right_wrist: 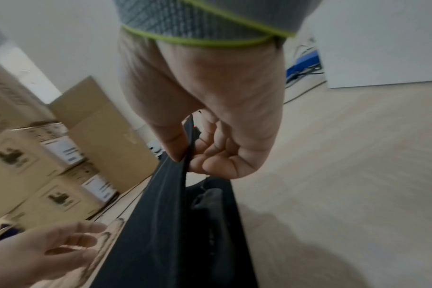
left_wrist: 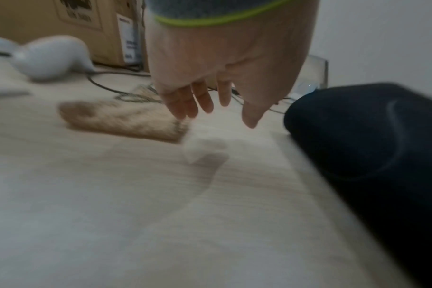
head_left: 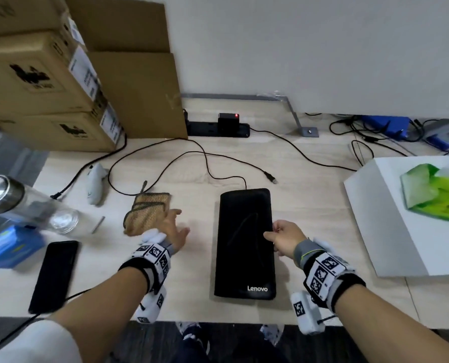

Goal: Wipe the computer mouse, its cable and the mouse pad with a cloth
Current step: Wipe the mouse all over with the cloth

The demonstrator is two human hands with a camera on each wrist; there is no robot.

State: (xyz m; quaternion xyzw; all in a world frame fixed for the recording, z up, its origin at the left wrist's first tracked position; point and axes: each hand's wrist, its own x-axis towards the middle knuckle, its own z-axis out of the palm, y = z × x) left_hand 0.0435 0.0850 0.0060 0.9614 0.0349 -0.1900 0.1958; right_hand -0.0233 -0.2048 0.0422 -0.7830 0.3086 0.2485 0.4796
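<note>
A person's right hand pinches the right edge of a black rectangular Lenovo mouse pad lying mid-desk, while the empty left hand, fingers spread, hovers beside a folded tan woven cloth. Next, likely: grasp the cloth, then wipe the pad.

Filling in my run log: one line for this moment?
left hand: open, beside cloth | right hand: pinching mouse pad edge, lifted | mouse: under pad

Wooden desk bears mouse pad, cloth, phone.
</note>
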